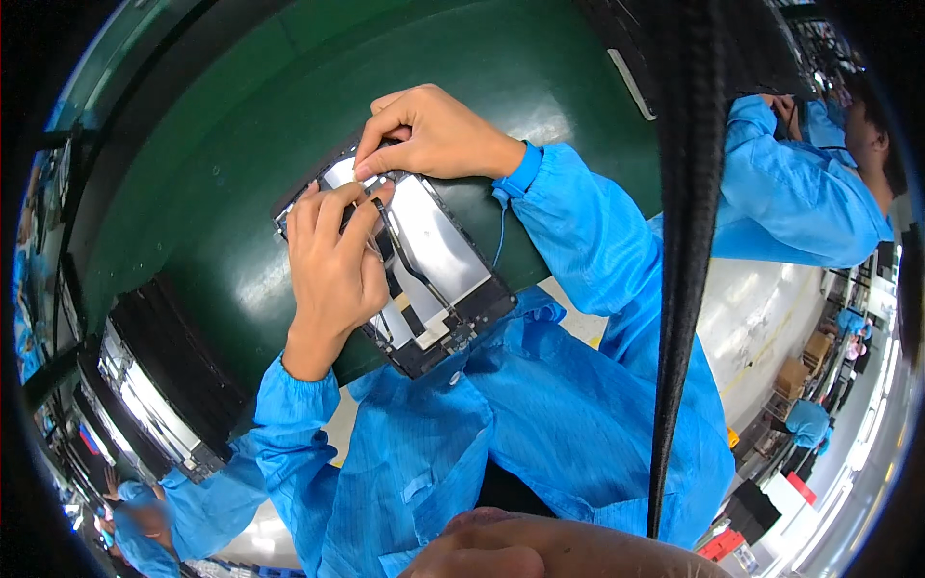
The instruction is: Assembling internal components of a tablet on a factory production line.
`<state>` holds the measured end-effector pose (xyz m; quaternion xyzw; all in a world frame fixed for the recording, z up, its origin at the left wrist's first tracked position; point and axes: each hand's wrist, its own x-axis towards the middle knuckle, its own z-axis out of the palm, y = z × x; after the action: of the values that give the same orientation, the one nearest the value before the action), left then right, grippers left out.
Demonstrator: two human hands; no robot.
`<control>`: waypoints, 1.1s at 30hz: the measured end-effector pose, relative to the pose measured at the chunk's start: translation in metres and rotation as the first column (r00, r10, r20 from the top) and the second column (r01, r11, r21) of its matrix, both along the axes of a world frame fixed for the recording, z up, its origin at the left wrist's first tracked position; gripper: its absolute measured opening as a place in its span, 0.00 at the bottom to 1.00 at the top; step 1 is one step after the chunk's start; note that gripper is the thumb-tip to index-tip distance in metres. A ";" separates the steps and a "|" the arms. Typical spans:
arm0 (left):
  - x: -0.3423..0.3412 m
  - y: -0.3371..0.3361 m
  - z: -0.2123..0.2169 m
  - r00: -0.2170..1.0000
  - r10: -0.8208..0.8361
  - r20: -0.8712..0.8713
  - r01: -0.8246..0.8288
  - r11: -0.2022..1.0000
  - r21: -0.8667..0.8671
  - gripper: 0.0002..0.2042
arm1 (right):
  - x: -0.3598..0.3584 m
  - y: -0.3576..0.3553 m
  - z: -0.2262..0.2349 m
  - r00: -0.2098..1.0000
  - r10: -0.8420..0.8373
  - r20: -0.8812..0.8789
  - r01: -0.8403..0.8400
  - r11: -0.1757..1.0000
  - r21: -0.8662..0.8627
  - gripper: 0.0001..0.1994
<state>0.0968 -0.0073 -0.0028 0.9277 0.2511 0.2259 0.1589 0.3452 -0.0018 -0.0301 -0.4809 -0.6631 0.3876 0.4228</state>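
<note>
An opened tablet-like device (429,217) lies tilted on the green work table, near its front edge. It has a black frame, bright silver panels and thin dark and pale flat cables. My left hand (332,255) rests over its left side, fingers bent and close together, the fingertips near its upper middle. What they hold, if anything, is hidden. At the upper end, my right hand (434,135) has thumb and index finger pinched together against the device. Whatever lies between these fingertips is too small to make out. A blue wristband (521,171) with a thin cord circles my right wrist.
The green table (231,222) extends beyond the device. Stacked black panels (173,356) stand at the left, with similar silver-backed devices beside them. A black braided strap (686,241) hangs down on the right. Co-workers in blue smocks (790,202) sit on both sides.
</note>
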 end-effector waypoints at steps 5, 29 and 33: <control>-0.001 0.002 -0.002 1.000 -0.009 -0.012 0.010 0.998 0.054 0.28 | -0.006 0.004 -0.007 1.000 0.006 0.001 -0.006 1.000 0.004 0.09; 0.010 0.006 0.000 1.000 -0.023 0.001 0.023 0.995 0.098 0.26 | -0.008 0.004 -0.008 1.000 0.002 -0.016 -0.001 0.998 0.069 0.07; 0.009 0.007 0.004 0.998 -0.049 -0.027 0.052 0.992 0.116 0.26 | -0.007 0.005 -0.007 0.999 0.009 -0.035 -0.008 0.999 0.034 0.08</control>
<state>0.1061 -0.0002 0.0008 0.9441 0.2159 0.2248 0.1070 0.3384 0.0029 -0.0372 -0.4642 -0.6641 0.3865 0.4407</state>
